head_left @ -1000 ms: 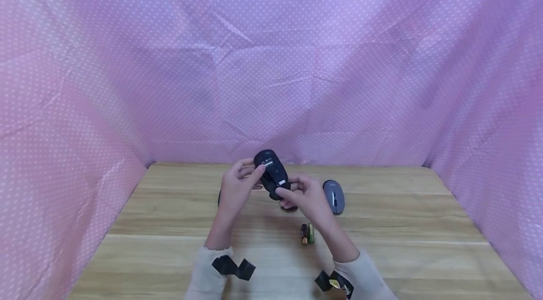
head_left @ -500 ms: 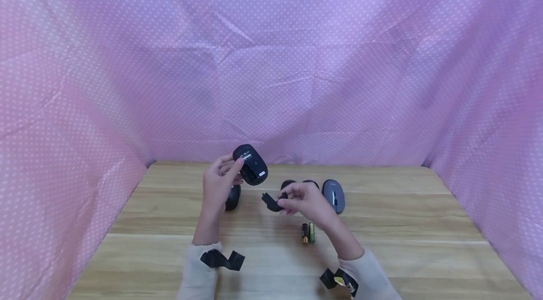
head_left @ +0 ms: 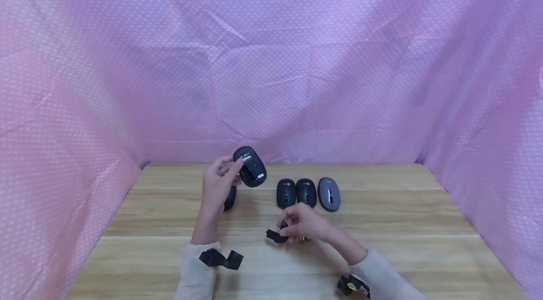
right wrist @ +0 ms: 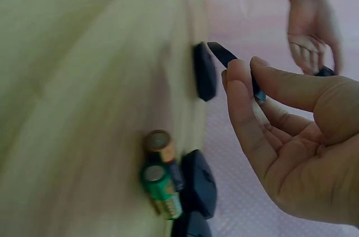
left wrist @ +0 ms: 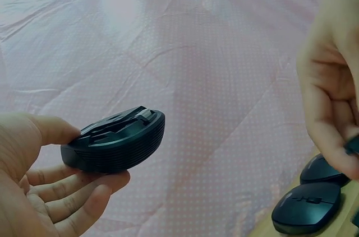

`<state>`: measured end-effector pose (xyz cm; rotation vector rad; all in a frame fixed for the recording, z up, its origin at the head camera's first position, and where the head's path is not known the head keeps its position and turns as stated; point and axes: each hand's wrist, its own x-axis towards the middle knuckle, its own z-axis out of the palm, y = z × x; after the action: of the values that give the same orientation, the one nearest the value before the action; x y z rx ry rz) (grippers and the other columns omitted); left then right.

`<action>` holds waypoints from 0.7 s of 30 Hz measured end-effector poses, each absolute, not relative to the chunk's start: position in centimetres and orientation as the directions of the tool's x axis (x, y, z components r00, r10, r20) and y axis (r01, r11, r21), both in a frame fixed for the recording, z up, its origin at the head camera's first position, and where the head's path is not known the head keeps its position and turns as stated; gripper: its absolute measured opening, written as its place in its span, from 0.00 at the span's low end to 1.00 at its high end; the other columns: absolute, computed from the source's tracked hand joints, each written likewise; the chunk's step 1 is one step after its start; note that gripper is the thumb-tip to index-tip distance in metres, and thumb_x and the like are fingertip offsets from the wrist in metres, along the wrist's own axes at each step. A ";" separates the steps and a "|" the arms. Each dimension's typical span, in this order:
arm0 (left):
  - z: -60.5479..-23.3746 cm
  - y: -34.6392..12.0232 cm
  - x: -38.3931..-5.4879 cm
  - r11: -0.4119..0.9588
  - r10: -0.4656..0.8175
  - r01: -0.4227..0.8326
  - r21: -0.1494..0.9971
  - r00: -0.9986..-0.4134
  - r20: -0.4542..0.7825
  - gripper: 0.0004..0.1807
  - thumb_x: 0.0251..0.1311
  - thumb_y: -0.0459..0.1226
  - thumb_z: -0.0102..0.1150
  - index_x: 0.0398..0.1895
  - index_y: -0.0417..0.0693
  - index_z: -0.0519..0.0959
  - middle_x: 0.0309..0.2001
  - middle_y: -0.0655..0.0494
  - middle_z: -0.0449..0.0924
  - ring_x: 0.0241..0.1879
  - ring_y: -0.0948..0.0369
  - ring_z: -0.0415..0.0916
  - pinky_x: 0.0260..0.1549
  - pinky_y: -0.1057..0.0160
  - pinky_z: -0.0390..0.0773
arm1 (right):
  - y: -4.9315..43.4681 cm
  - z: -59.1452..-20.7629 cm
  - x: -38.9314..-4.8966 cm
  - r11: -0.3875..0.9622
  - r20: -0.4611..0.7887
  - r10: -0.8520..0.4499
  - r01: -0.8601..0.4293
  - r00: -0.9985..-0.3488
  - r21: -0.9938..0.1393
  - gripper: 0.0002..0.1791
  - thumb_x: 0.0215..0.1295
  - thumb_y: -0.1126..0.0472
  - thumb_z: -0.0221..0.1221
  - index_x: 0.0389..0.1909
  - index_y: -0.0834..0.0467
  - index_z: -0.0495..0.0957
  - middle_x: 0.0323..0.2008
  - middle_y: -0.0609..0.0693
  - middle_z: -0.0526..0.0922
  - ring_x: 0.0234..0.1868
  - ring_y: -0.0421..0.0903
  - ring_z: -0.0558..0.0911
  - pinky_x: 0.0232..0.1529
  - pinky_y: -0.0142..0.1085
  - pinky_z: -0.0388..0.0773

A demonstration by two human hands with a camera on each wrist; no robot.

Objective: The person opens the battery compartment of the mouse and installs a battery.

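Observation:
My left hand [head_left: 215, 187] holds a black computer mouse [head_left: 257, 164] raised over the table, underside towards me. Its battery compartment lies uncovered; in the left wrist view the thumb rests on its upper side and the fingers support it from below. My right hand [head_left: 308, 222] pinches a thin, curved black battery cover [head_left: 275, 237] between thumb and fingers, low over the table. Beside that hand two batteries, a green one [right wrist: 162, 193] and a black one with a copper end [right wrist: 160, 146], lie side by side; in the head view the hand mostly hides them.
Two black mice [head_left: 286, 194] [head_left: 306, 193] and a grey mouse [head_left: 329, 194] sit in a row towards the back of the wooden table [head_left: 148, 224]. Another black mouse [head_left: 230, 198] is partly hidden behind my left hand. Pink dotted cloth [head_left: 271, 78] encloses the table.
The battery cover has come away from the mouse in my right hand, which has moved down towards the batteries. My left hand has shifted left with the mouse, then stayed nearly still.

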<state>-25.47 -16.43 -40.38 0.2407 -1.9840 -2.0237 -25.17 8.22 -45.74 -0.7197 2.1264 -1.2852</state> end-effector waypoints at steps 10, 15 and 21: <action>-41.0 -15.2 -25.8 0.013 -0.267 0.084 0.996 -0.960 0.084 0.17 0.67 0.36 0.65 0.54 0.35 0.80 0.40 0.42 0.88 0.24 0.65 0.83 0.31 0.64 0.87 | 7.8 -47.3 -24.2 0.448 -0.191 -0.700 -0.215 -0.688 -0.868 0.04 0.60 0.71 0.68 0.35 0.63 0.84 0.23 0.55 0.85 0.20 0.44 0.82 0.22 0.32 0.83; -41.2 -14.9 -25.9 0.024 -0.250 0.076 0.997 -0.965 0.080 0.17 0.66 0.36 0.66 0.53 0.35 0.80 0.41 0.40 0.88 0.24 0.64 0.83 0.31 0.64 0.88 | 7.6 -47.7 -24.0 0.513 -0.136 -0.677 -0.332 -0.723 -0.792 0.06 0.59 0.69 0.70 0.37 0.62 0.85 0.23 0.46 0.82 0.22 0.36 0.78 0.23 0.27 0.78; -41.4 -14.6 -26.0 0.066 -0.231 0.060 0.996 -0.970 0.074 0.16 0.66 0.38 0.66 0.53 0.39 0.82 0.43 0.37 0.88 0.26 0.62 0.85 0.30 0.65 0.88 | 7.1 -47.8 -23.7 0.591 -0.072 -0.644 -0.435 -0.762 -0.680 0.10 0.56 0.68 0.72 0.39 0.62 0.86 0.27 0.45 0.82 0.27 0.34 0.74 0.30 0.26 0.74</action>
<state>-26.01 -14.64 -41.38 0.1747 -2.1263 -2.0044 -23.66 7.14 -47.77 -0.8792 2.5119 -0.9502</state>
